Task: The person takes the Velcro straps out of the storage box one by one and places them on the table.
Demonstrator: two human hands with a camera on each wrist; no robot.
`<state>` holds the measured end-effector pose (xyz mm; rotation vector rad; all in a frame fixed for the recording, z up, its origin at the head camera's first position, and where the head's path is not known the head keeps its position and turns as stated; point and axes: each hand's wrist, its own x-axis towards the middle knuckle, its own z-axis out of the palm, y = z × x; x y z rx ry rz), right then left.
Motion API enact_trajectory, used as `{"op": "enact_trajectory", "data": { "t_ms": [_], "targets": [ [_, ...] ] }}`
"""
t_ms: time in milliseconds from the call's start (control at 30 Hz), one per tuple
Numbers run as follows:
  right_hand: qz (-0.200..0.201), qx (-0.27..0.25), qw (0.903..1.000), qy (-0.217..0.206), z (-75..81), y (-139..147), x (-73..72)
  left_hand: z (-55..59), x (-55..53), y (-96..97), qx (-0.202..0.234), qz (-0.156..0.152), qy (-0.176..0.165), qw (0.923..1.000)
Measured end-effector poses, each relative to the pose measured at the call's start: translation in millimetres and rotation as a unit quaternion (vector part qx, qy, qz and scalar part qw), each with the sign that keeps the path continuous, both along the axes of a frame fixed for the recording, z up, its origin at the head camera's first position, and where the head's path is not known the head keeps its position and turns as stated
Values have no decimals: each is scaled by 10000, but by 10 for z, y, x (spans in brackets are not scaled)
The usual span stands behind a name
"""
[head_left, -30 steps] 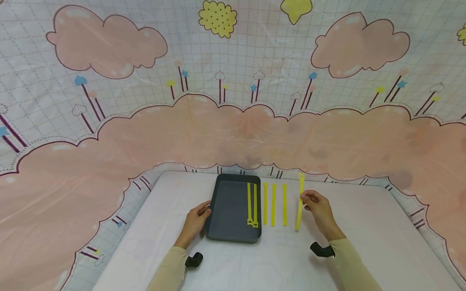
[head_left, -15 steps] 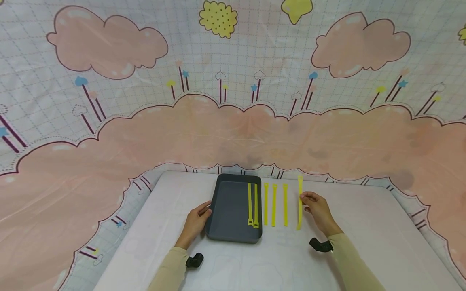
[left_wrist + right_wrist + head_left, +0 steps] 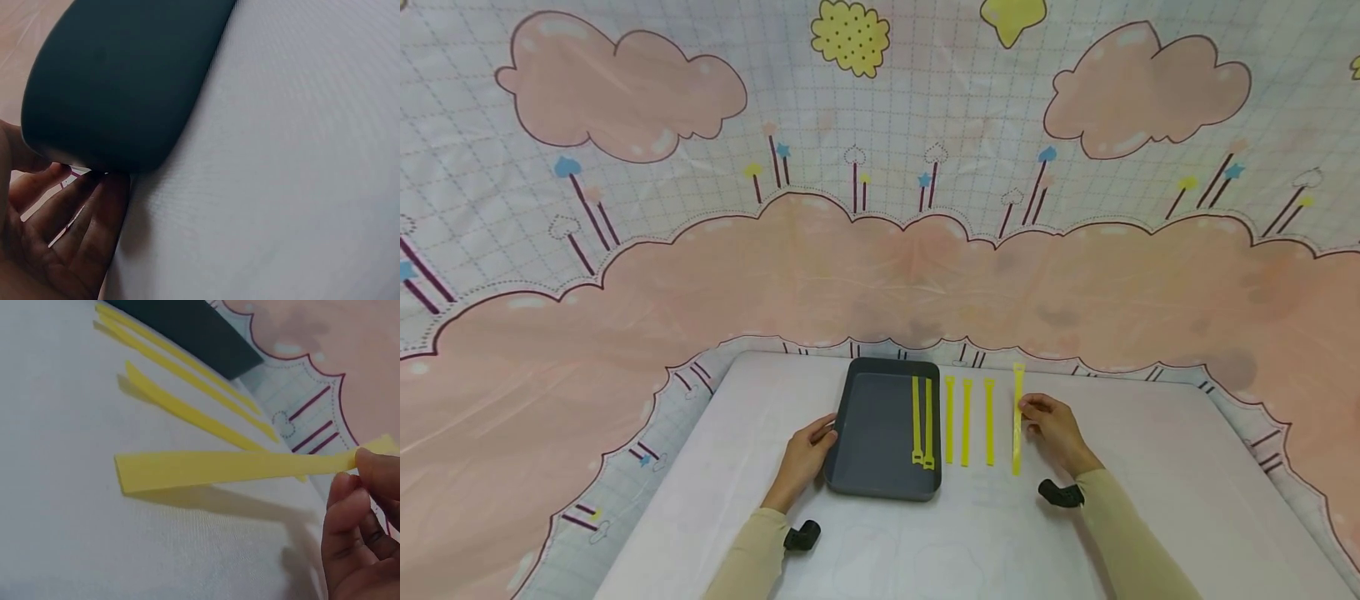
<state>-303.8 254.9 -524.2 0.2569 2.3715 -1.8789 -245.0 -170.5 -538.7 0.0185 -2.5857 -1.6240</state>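
Observation:
In the head view my right hand (image 3: 1056, 429) pinches a yellow cable strap (image 3: 1017, 446) between thumb and fingertips. The strap is flat and straight, with a wider head at its far end. The right wrist view shows the near part of this strap (image 3: 187, 470) raised over its shadow. My left hand (image 3: 801, 462) touches the left side of a dark grey tray (image 3: 868, 487), fingers fairly straight against its outer wall (image 3: 119, 94). Two yellow straps (image 3: 928, 425) lie inside the tray along its right side, slotted heads toward me.
Three more yellow straps (image 3: 966, 425) lie side by side on the white table (image 3: 880, 550), between the tray and my right hand, heads away from me. A printed cloth (image 3: 880, 283) with clouds hangs behind the table. Each wrist wears a black camera mount (image 3: 1060, 493).
The held strap has shifted slightly and now stands straighter, its near end swung a little right. My left hand, the tray and the lying straps hold their places.

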Motion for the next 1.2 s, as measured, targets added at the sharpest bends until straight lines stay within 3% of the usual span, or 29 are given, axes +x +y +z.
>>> {"op": "enact_trajectory", "data": {
  "t_ms": [500, 867, 1200],
  "targets": [
    [69, 340, 9994, 17, -159, -7, -109, 16, 17, 11, -42, 50, -19, 10000],
    [-86, 899, 9954, -308, -145, -82, -118, 2, 30, 9, 9, 60, -38, 10000],
    [-63, 824, 9962, -283, -139, -72, -135, 23, 38, 5, -2, 63, -50, 10000]
  ]
}}
